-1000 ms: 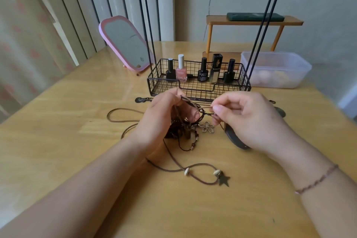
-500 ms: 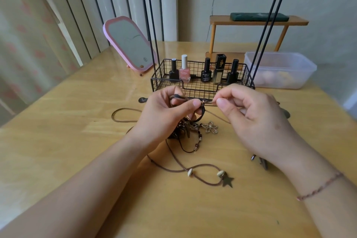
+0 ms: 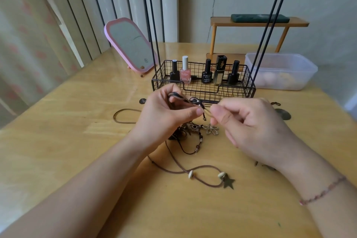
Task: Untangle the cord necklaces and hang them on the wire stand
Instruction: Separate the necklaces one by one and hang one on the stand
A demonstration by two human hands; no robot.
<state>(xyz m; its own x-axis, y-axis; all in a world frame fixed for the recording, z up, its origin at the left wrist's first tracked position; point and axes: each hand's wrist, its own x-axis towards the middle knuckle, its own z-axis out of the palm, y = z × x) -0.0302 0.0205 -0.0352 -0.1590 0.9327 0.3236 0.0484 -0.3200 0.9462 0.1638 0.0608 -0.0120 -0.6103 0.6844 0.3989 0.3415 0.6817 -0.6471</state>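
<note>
A tangle of brown and black cord necklaces (image 3: 190,131) lies mid-table, with a flower pendant (image 3: 212,129), a small camera charm and a star pendant (image 3: 228,182) on a brown loop with two pale beads. My left hand (image 3: 166,116) pinches a bunch of cords lifted off the table. My right hand (image 3: 249,127) pinches one strand right beside it, thumb to forefinger. The black wire stand (image 3: 202,91) stands just behind, its rods rising out of view to hooks at the top edge.
Several nail polish bottles (image 3: 185,72) stand in the stand's basket. A pink mirror (image 3: 130,44) leans at the back left. A clear plastic box (image 3: 280,71) and a small wooden shelf (image 3: 258,24) stand at the back right. A dark disc pendant (image 3: 283,114) lies beyond my right hand.
Both hands have lifted a little toward the basket with the cords. My right hand now covers the dark oval piece that lay beneath it, and the pinched strand is drawn taut.
</note>
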